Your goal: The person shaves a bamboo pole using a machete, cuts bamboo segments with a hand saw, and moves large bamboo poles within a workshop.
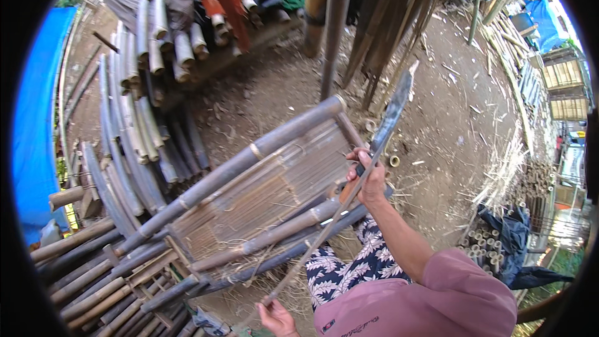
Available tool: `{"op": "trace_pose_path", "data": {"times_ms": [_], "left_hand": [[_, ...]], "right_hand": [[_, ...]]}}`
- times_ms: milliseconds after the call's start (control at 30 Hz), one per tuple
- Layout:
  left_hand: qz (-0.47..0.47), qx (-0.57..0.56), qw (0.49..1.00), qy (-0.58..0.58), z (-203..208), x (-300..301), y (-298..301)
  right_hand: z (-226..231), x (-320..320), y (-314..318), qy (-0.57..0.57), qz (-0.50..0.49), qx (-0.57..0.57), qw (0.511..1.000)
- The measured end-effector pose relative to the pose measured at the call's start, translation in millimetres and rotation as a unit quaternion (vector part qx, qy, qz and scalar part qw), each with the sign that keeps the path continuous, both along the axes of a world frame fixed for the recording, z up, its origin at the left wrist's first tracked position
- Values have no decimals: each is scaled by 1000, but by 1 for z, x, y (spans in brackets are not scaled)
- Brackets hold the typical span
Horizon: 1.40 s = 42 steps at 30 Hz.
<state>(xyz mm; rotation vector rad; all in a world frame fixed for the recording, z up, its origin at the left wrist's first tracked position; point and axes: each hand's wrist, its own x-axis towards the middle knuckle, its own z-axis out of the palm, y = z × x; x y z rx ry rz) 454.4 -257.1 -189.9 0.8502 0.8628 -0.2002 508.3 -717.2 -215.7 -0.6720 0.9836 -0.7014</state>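
Observation:
My right hand (371, 178) is closed around the dark handle of a machete (394, 107), whose long blade points up and away over the dirt. A thin bamboo strip (318, 240) slants past that hand, its upper part close to the blade. Its lower end lies at the fingers of my left hand (279, 319), which pinch it near the bottom edge. Beneath my right hand is a bamboo bench (249, 151) with a slatted top and thick round poles along its sides. An orange-brown piece (347, 192), partly hidden, shows beside my right hand.
Cut bamboo poles (125, 131) are stacked at the left, with more poles (93, 281) at the lower left. Upright poles (334, 31) stand beyond the bench. Shavings (499, 175) litter the ground at right, near a bundle of short bamboo pieces (483, 246). A blue tarp (40, 118) hangs far left.

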Motion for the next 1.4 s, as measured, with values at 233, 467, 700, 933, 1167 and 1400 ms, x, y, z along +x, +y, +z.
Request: {"op": "trace_pose_path", "data": {"times_ms": [233,467,700,933,1167,1400], "left_hand": [[57,-89,994,38,67,-3,60],[-1,-156,985,68,62,-46,103],[-512,121,840,128,133,-41,80],[-496,-7,809,-315,190,98,-135],[-384,-208,889,-136,226,92,-156],[-429,-104,889,-120,240,58,-145]], "right_hand": [[112,33,82,-125,36,45,990],[141,69,113,38,55,-180,981],[190,75,113,-6,143,-153,978],[244,78,128,-28,286,-215,933],[242,48,73,95,309,-730,602],[216,50,52,93,376,-769,508]]}}
